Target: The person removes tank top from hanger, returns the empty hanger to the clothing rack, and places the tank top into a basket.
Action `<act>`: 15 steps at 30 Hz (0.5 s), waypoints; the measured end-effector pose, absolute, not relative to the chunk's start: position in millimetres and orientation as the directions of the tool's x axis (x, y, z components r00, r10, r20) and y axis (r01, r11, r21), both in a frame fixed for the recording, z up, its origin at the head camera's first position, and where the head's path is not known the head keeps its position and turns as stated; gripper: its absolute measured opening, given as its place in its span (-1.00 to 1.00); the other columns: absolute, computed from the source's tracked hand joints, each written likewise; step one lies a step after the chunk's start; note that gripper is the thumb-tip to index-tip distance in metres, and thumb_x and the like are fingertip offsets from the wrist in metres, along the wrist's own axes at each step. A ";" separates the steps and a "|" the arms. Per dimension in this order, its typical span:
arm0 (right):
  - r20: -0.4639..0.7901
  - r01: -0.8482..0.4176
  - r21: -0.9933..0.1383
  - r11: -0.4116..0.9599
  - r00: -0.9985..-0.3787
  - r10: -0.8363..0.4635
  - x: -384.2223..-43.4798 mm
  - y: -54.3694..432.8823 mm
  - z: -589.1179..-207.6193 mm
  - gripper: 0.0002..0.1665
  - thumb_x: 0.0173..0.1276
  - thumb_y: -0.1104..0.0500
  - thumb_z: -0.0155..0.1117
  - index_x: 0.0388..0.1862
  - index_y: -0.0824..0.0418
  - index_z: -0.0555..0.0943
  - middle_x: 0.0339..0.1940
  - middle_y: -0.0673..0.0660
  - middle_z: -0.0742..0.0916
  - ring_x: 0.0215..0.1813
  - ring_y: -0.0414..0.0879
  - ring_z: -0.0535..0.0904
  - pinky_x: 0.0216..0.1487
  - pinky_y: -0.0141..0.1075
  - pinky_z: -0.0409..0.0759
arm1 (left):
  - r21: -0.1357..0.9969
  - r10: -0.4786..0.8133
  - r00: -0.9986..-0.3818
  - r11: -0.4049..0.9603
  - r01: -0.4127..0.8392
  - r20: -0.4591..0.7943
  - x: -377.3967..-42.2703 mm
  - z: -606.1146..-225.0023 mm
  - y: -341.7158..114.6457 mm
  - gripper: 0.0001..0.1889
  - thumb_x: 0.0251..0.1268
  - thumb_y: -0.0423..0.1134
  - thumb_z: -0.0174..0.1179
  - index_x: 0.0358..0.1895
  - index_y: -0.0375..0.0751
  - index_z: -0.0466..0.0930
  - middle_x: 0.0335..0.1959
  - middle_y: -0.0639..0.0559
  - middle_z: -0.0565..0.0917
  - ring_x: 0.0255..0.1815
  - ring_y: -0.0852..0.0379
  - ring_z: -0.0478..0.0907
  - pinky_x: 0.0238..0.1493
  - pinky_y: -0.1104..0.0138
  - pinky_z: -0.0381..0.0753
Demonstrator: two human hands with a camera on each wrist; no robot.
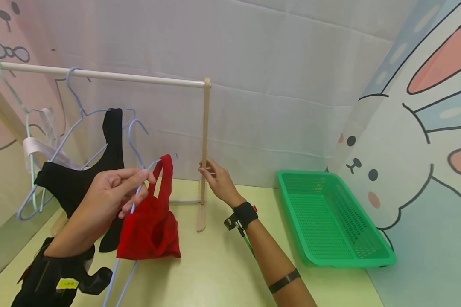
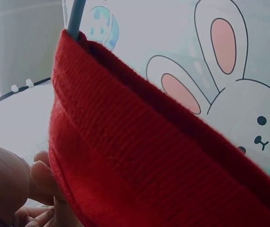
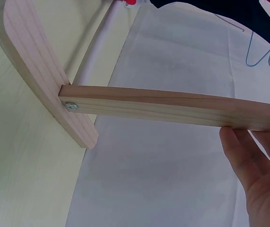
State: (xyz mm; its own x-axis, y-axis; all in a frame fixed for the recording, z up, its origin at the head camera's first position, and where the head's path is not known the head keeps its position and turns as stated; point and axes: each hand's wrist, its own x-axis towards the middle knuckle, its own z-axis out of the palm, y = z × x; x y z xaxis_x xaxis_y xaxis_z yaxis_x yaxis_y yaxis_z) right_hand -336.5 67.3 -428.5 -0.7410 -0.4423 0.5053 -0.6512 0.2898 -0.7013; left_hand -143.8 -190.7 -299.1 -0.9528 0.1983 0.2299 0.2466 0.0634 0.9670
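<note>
Red top (image 1: pixel 150 236), lower left of centre, is on a hanger (image 1: pixel 133 148) the left hand (image 1: pixel 115 187) pinches, not yet on the rail (image 1: pixel 157 79); the black top (image 1: pixel 115 155) already hangs there. Right hand (image 1: pixel 220 183) grips the post (image 1: pixel 205 128).

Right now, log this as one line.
left hand: holds hanger with red top | right hand: holds rack post | black top: hung from rail

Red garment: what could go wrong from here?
The red garment might slide off the held hanger if the left hand tilts it. That hanger, its hook off the rail, could snag the black garment, close beside it in the head view. The right hand grips the wooden post; a push there may shift the rail.
</note>
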 end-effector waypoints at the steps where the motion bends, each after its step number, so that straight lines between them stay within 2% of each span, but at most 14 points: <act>1: 0.504 -0.649 -0.702 0.294 -0.744 -0.438 -336.5 67.5 -428.5 -0.68 0.74 0.18 0.14 0.28 0.36 0.56 0.18 0.35 0.77 0.24 0.19 0.75 0.24 -0.06 0.72 | 0.967 0.200 -0.953 0.064 0.246 0.229 -143.7 -299.6 -190.5 -0.71 0.75 -0.14 0.10 0.11 -0.33 0.63 -0.61 -0.08 0.49 -0.68 0.09 0.38 -0.67 0.35 0.45; 15: 0.514 -0.649 -0.702 0.293 -0.747 -0.422 -334.9 64.4 -427.1 -0.65 0.74 0.21 0.14 0.35 0.35 0.53 0.19 0.34 0.75 0.24 0.19 0.74 0.26 -0.10 0.71 | 0.968 0.209 -0.953 0.076 0.240 0.220 -144.4 -305.2 -190.8 -0.72 0.75 -0.15 0.09 0.10 -0.33 0.63 -0.62 -0.08 0.49 -0.69 0.07 0.35 -0.68 0.32 0.44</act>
